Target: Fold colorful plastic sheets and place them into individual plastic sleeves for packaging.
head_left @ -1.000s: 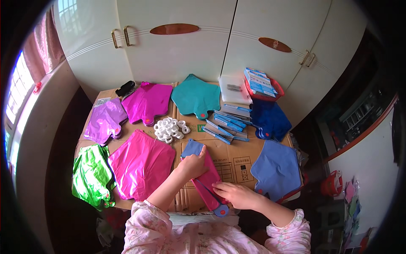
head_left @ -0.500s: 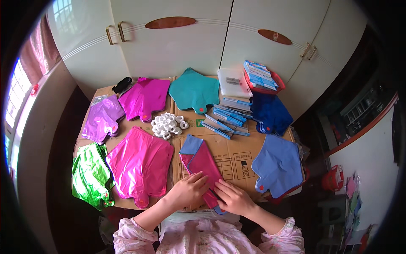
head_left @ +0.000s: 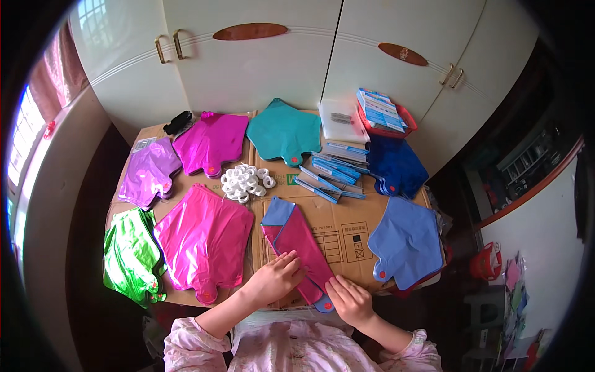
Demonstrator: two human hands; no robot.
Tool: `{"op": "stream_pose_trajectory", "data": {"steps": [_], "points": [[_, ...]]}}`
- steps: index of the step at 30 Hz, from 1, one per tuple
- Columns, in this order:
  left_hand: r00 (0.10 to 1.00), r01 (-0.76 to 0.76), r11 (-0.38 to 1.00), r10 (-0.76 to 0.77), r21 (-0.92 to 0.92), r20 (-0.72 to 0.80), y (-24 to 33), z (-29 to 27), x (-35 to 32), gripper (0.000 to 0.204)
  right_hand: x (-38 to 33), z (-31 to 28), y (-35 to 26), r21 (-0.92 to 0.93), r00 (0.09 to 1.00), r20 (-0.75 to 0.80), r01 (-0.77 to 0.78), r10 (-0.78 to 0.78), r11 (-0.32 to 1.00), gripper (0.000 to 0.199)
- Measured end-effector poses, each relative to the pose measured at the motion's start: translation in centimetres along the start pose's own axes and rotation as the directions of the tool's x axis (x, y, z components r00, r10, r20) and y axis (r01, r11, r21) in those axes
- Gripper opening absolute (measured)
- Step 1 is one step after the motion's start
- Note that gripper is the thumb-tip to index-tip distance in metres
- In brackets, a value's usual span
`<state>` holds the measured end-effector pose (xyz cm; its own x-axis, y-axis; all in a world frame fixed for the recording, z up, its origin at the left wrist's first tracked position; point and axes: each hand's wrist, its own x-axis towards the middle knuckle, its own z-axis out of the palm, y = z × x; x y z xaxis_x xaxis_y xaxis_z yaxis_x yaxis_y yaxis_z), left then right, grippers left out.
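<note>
A folded foil balloon point(head_left: 304, 239), magenta outside with a blue top corner and a blue rounded tab at its near end, lies slanted before me. My left hand point(head_left: 276, 279) is closed at its left edge, fingers bent together over the foil; the thumb's hold is hidden. At the lower right edge, beside the tab, my right hand point(head_left: 350, 301) is open, its fingers stretched out and the tips touching the foil.
Flat foil balloons lie around the cardboard point(head_left: 338, 214): green point(head_left: 130, 254), pink point(head_left: 204, 239), purple point(head_left: 149, 170), magenta point(head_left: 211, 142), teal point(head_left: 285, 130), dark blue point(head_left: 400, 167), light blue point(head_left: 406, 242). White rings point(head_left: 245, 183), blue-edged packets point(head_left: 334, 173) and a red basket point(head_left: 403, 121) stand farther back.
My right hand has slid right and slightly nearer along the foil, uncovering more of its lower end and the blue tab. The left hand has barely moved.
</note>
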<state>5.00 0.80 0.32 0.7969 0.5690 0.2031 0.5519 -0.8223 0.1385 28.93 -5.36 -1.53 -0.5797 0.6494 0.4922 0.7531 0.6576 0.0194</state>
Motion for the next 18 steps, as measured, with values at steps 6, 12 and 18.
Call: {"op": "stream_pose_trajectory", "data": {"steps": [6,12,18], "points": [[0.999,-0.002,0.999,0.000,-0.034,-0.041,-0.2,0.9,-0.4,0.043,-0.5,-0.3,0.0,-0.013,0.999,0.039,-0.003,0.004,1.000,0.022],[1.000,0.008,0.982,-0.013,-0.190,-0.027,-0.4,0.3,-0.2,0.045,-0.4,-1.8,-0.7,0.109,0.993,0.110,-0.065,0.053,0.992,0.024],[0.999,-0.018,1.000,0.019,0.020,-0.026,-0.1,-0.4,-0.6,0.038,2.9,-1.0,0.2,0.299,0.990,0.120,-0.111,0.078,0.948,0.016]]}}
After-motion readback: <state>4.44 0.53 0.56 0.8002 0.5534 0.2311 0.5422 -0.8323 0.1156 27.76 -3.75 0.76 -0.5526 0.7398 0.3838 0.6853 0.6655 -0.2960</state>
